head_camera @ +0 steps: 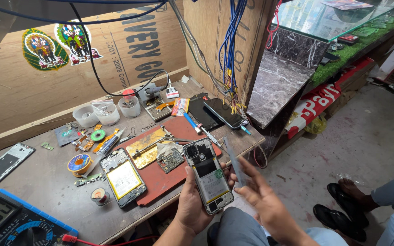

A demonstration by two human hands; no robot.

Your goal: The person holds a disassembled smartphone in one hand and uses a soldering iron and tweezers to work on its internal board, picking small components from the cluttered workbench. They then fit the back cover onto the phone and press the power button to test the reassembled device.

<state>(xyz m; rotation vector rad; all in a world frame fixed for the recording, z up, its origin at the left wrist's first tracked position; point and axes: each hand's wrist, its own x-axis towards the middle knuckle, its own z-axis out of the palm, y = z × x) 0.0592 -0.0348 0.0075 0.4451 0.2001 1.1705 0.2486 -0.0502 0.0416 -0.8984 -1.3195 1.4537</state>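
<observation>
My left hand point(193, 206) grips an opened phone point(207, 175) with its back cover off, so the battery and circuit board show. It is held just past the front edge of the workbench. My right hand point(265, 201) is beside it on the right and holds a thin grey strip-shaped tool point(234, 161) that points up along the phone's right side. A second opened phone point(123, 176) with a yellow-labelled battery lies flat on the bench to the left.
A red mat point(165, 180) holds a gold metal plate point(145, 148) and a loose circuit board point(172, 159). Solder spool point(79, 163), white cups point(107, 114), two dark phones point(215, 114), a multimeter point(5, 221) sit around. Another person's sandalled feet point(343, 200) rest on the floor, right.
</observation>
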